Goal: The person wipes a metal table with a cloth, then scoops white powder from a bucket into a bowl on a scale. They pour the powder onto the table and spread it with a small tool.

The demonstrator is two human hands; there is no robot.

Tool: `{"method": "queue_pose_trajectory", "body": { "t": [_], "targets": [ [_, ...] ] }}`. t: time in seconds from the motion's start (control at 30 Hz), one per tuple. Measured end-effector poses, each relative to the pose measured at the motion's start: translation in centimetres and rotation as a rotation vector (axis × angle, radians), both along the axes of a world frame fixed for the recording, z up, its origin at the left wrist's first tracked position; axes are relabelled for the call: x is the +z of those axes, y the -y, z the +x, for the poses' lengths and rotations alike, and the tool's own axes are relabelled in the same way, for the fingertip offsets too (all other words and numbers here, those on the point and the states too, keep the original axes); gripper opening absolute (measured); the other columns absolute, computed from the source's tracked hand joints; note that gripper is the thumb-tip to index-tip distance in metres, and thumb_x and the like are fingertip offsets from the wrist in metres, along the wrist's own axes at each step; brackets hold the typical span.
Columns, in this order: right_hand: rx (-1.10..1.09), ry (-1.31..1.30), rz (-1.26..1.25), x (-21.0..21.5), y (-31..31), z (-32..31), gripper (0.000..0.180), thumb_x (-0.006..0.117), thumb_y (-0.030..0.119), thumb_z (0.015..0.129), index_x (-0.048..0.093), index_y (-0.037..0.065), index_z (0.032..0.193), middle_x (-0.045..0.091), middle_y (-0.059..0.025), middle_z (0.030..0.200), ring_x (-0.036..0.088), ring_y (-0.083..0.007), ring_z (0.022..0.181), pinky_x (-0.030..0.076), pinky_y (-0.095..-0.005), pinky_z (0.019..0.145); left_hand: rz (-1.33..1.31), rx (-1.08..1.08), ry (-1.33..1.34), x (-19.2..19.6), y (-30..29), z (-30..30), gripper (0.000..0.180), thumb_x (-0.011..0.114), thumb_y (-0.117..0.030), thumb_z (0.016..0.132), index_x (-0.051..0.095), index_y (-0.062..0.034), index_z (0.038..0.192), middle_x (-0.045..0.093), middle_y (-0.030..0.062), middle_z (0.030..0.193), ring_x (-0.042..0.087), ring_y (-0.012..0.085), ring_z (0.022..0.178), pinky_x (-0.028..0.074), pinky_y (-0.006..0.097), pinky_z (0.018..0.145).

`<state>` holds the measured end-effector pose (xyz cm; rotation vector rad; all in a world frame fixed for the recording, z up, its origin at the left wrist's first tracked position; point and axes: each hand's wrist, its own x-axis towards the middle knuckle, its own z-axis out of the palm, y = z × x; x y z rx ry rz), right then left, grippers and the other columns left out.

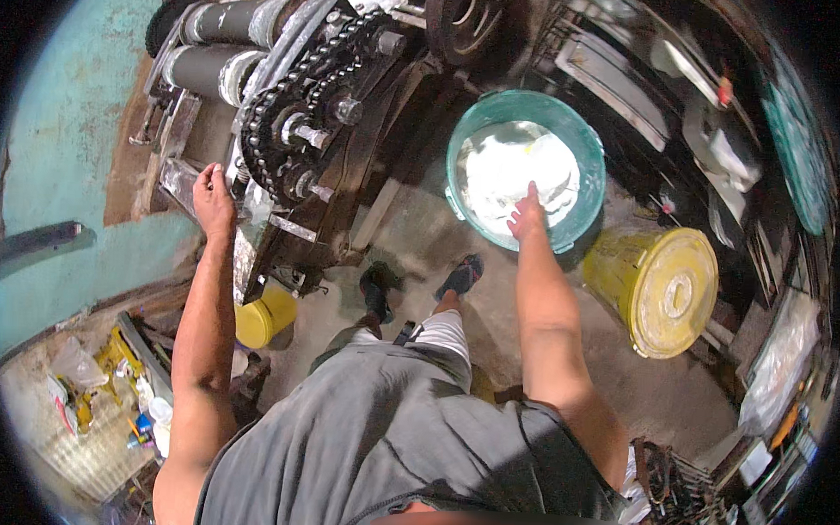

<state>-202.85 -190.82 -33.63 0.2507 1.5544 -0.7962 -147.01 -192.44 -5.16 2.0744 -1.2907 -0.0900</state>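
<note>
My left hand [214, 198] rests on the metal frame of a roller machine [295, 119], next to its black drive chain and sprockets [301, 101]. My right hand [530, 214] reaches into a teal plastic tub [461, 139] on the floor, fingers apart, touching the white sheet material [516, 164] that fills it. Whether the fingers grip the white material cannot be told. My feet in sandals [461, 276] stand on the concrete floor between the machine and the tub.
A yellow lidded bucket [660, 285] stands to the right of the tub. A smaller yellow container [263, 317] sits under the machine. Cluttered shelves with small packets [101, 381] lie at lower left, and metal racks [630, 75] stand at upper right.
</note>
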Motion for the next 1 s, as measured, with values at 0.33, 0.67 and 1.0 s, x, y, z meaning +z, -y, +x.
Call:
{"method": "queue_pose_trajectory", "body": {
  "t": [0.33,0.67,1.0],
  "targets": [
    [-0.123,-0.287,0.045,-8.0,5.7,-1.5,0.07,0.058,0.057,0.089,0.06,0.0,0.129,0.067,-0.0184,0.118,0.063,-0.0339,0.106,0.047,-0.0462,0.093,0.054,0.051,-0.113,1.1,-0.9,-1.1,0.035,0.059,-0.028,0.1,0.067,0.0026,0.115,0.071,0.0082,0.102,0.064,0.0153,0.095,0.049,0.028,0.089],
    [1.697,-1.303,-0.006,10.7,8.7,-8.9,0.049,0.065,0.043,0.079,0.073,0.004,0.109,0.068,-0.0182,0.116,0.063,-0.0355,0.113,0.049,-0.0484,0.096,0.035,0.095,-0.21,1.6,-1.0,-1.3,0.029,0.059,-0.023,0.102,0.067,0.0027,0.114,0.07,0.007,0.103,0.064,0.0127,0.095,0.049,0.026,0.088],
    [1.715,-1.145,0.1,-3.4,9.0,-3.5,0.051,0.067,0.041,0.077,0.07,0.009,0.116,0.061,-0.0135,0.126,0.056,-0.0341,0.121,0.043,-0.0534,0.099,0.056,0.0,-0.21,1.4,-1.7,-1.1,0.026,0.053,-0.017,0.101,0.065,0.0023,0.114,0.068,0.0024,0.097,0.059,0.0094,0.085,0.047,0.024,0.079]
  ]
}}
